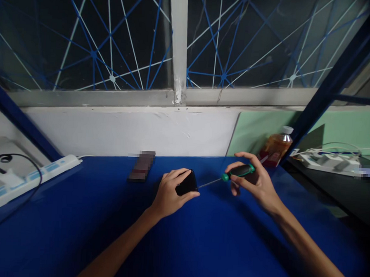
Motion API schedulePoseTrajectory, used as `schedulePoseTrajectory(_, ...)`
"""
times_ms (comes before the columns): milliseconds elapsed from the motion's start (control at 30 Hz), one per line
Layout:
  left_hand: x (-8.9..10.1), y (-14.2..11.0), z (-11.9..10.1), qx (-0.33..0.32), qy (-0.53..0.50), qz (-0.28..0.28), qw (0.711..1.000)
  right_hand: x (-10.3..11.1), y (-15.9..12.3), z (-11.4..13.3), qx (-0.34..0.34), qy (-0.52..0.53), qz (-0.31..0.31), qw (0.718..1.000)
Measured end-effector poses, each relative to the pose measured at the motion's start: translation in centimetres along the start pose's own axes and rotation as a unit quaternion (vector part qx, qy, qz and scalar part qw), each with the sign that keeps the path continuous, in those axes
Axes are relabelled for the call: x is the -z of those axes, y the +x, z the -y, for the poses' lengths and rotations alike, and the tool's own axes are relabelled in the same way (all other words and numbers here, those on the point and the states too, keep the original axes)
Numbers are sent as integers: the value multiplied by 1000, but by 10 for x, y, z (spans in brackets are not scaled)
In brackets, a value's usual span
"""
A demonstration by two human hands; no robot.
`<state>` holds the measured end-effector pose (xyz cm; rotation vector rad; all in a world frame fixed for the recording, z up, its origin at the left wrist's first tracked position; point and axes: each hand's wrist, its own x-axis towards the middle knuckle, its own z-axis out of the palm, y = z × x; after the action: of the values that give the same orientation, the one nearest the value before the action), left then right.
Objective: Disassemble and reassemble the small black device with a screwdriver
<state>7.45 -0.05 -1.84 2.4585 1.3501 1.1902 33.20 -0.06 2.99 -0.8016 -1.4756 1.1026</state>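
My left hand (172,191) is closed around a black rectangular device (188,184), fingers over its top and thumb along its near edge. The device looks like a phone, though the hand covers much of it. In my right hand (257,181) is a screwdriver (239,171) with a black and green handle, gripped between thumb and fingers. Its thin shaft points left, and the tip meets or nearly meets the device's right edge. Whether it sits in a screw is too small to tell.
A pixelated dark flat object (142,167) lies behind my left hand on the blue table (198,246). The white power strip (30,184), with a black cable, runs along the left. A drink bottle (276,147) stands at the back right by the blue frame post (324,88).
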Motion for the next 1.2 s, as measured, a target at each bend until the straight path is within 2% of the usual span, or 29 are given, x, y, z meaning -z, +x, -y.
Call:
schedulePoseTrajectory(100,-1,-1,1,-2,5,-3,1000,1,0,-2,-9,-35,-25,999)
schedulePoseTrajectory(267,-4,-2,3,-6,7,-2,1000,0,1,-9,15,-159,-87,983)
schedulePoseTrajectory(367,-3,-1,2,-6,6,-5,1000,1,1,-8,20,-116,-58,991)
schedulePoseTrajectory(467,-1,0,1,-2,3,-7,1000,2,1,-8,-6,-59,-20,998)
schedulePoseTrajectory(667,0,0,0,-10,-3,-18,1000,2,2,-11,-17,-119,-77,990)
schedulePoseTrajectory(867,0,0,2,-1,5,-16,1000,3,2,-4,-32,-37,11,999)
schedulePoseTrajectory(1100,0,-1,3,-1,18,-12,1000,3,2,-8,-28,-65,-36,997)
schedulePoseTrajectory(1200,0,0,3,1,21,-7,1000,4,3,-7,-36,-39,-2,999)
